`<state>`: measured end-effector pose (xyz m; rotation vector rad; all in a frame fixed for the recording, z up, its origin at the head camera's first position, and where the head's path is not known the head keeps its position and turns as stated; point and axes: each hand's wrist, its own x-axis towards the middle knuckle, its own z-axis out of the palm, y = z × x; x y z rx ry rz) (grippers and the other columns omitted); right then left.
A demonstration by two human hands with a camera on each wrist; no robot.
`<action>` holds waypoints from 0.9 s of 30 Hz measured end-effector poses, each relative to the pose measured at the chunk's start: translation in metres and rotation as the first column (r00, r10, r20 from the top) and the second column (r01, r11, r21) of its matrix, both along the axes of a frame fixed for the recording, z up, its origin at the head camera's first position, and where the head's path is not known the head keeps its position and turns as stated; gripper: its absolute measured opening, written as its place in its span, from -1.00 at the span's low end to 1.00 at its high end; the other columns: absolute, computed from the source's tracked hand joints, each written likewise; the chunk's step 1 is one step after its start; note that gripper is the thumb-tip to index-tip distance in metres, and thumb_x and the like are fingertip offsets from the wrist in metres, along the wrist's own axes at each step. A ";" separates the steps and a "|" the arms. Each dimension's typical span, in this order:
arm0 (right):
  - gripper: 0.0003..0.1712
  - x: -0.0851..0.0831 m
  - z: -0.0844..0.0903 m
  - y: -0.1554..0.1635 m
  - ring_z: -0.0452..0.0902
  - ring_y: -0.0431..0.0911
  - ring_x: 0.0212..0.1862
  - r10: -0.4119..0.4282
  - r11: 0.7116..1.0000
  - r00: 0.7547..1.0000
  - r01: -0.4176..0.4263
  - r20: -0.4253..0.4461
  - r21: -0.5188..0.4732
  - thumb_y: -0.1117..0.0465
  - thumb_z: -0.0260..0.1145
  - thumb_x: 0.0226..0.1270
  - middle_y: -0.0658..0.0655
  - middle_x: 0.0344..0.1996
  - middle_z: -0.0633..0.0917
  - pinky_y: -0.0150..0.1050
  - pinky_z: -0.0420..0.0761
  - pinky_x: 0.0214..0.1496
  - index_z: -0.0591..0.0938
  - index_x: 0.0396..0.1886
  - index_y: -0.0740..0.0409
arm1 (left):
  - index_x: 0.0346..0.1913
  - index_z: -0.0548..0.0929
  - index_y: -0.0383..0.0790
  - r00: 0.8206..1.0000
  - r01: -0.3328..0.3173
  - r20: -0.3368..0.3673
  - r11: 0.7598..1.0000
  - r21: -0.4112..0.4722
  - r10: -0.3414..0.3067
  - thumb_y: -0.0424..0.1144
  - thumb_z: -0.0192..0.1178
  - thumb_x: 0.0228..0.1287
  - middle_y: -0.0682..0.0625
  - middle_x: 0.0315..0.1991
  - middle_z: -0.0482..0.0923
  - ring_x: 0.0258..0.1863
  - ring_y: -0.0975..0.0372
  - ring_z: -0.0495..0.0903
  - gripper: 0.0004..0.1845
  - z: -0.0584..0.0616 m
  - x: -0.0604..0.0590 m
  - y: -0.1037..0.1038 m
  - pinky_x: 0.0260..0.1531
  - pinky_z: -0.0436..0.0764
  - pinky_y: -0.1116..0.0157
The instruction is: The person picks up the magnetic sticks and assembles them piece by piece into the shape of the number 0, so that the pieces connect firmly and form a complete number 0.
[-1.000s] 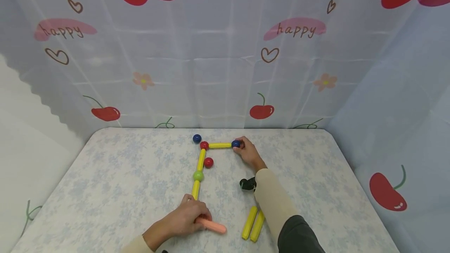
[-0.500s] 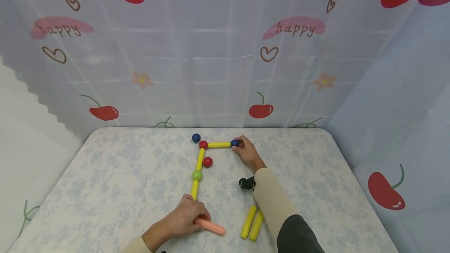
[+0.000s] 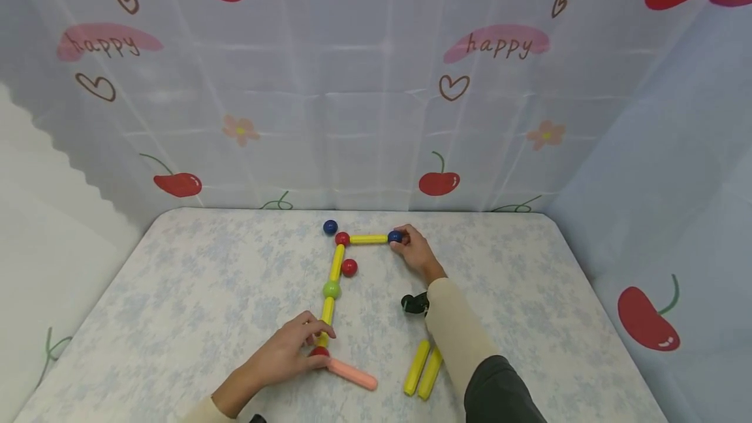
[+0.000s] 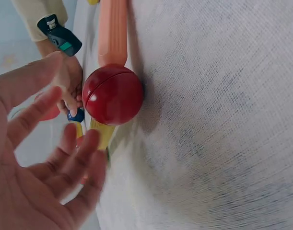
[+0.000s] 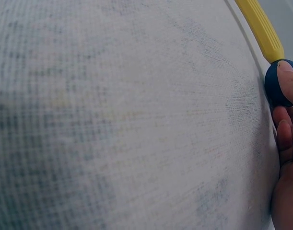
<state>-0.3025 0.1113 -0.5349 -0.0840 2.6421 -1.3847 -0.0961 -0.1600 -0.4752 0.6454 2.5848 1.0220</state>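
A chain of sticks and balls lies on the table. Its near end is a red ball [image 4: 113,95] joined to a pink stick [image 3: 352,374] and a yellow stick [image 3: 328,312]. Beside that ball is my left hand [image 3: 288,352], fingers spread and apart from it in the left wrist view. Farther up come a green ball [image 3: 331,289], another yellow stick [image 3: 337,263] and a red corner ball [image 3: 343,238]. From the corner a yellow stick [image 3: 368,239] runs right to a blue ball [image 3: 395,237], which my right hand [image 3: 418,254] pinches between thumb and fingers.
A loose blue ball [image 3: 330,227] sits by the far corner of the chain, and a loose red ball [image 3: 349,267] lies right of it. Two yellow sticks [image 3: 416,367] rest beside the right sleeve. A patterned curtain [image 3: 376,83] hangs behind the table.
My left hand has let go at the red ball and pink stick and drawn back left, its fingers opening and uncovering the ball. My right hand stays on the blue ball.
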 end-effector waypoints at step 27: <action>-0.54 0.006 0.006 0.000 0.39 -0.02 -0.14 0.002 1.000 1.000 -0.002 0.015 -0.030 0.15 0.27 0.38 0.14 -0.17 0.53 -0.11 0.41 -0.04 0.45 0.24 0.08 | -0.14 0.70 -0.13 0.948 -0.122 0.312 0.975 0.183 0.060 -0.15 0.42 0.10 0.05 -0.29 0.57 -0.43 0.23 0.49 -0.73 -0.026 -0.002 -0.012 -0.45 0.47 0.40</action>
